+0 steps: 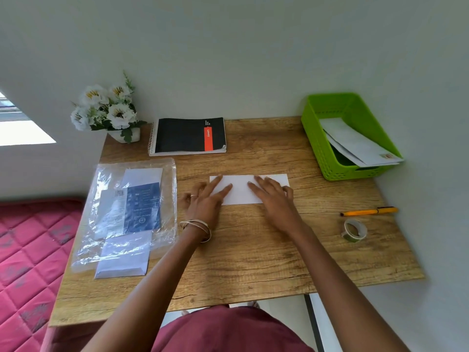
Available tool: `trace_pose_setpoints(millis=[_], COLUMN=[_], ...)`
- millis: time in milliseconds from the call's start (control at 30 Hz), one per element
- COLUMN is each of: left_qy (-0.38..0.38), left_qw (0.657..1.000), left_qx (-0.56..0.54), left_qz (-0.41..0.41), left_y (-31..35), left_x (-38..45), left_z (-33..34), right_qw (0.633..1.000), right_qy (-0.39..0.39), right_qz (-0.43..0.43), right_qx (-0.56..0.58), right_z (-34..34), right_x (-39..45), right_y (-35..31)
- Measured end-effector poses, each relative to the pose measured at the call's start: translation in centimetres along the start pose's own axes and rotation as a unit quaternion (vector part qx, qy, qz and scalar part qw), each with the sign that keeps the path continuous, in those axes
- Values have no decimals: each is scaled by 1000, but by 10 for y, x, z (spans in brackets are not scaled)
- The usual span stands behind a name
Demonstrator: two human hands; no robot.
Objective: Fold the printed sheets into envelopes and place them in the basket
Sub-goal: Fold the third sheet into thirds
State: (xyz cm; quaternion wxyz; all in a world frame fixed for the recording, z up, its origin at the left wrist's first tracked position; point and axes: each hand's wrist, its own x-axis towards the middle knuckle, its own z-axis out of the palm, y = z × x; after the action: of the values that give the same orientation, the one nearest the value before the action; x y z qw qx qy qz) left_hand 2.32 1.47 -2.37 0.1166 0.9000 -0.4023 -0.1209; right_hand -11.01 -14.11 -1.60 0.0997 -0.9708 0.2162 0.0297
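A folded white sheet (241,188) lies flat in the middle of the wooden desk (253,250). My left hand (205,199) presses its left part with straight fingers. My right hand (272,196) lies flat on its right part, fingers spread. A green plastic basket (317,138) stands at the back right and holds white envelopes (355,143), one with a stamp at its corner. At the left, a clear plastic bag (132,212) holds a blue printed pack, and white envelopes (124,260) stick out of its near end.
A black spiral notebook (187,135) with an orange band lies at the back. A pot of white flowers (109,110) stands in the back left corner. An orange pen (368,212) and a tape roll (354,231) lie at the right. A pink quilted mattress (30,250) borders the desk's left.
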Motion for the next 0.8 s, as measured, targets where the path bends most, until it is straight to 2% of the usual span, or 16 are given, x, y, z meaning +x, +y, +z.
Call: trace_pose_setpoints(millis=[133, 267, 367, 467, 533, 667, 733, 800], left_qy=[-47, -47, -74, -33, 3, 41, 24, 18], left_qw=[998, 998, 993, 985, 976, 941, 936, 946], left_qx=[46, 44, 85, 152, 172, 208, 219, 197], left_qz=[2, 25, 43, 79, 136, 263, 275, 258], left_y=[3, -3, -6, -4, -3, -8, -9, -9], left_x=[0, 3, 7, 8, 9, 10, 9, 7], left_z=[3, -2, -10, -17, -17, -10, -11, -12], right_qw=[998, 997, 998, 997, 999, 985, 974, 965], right_qy=[-25, -31, -52, -65, -29, 79, 126, 181], right_qz=[18, 67, 42, 3, -25, -108, -129, -135], right_qx=[-57, -30, 13, 30, 18, -108, -138, -130], right_z=[1, -9, -16, -16, -14, -1, 6, 7], right_x=[0, -6, -9, -11, -12, -23, -28, -32], right_y=[10, 29, 46, 62, 64, 58, 59, 58])
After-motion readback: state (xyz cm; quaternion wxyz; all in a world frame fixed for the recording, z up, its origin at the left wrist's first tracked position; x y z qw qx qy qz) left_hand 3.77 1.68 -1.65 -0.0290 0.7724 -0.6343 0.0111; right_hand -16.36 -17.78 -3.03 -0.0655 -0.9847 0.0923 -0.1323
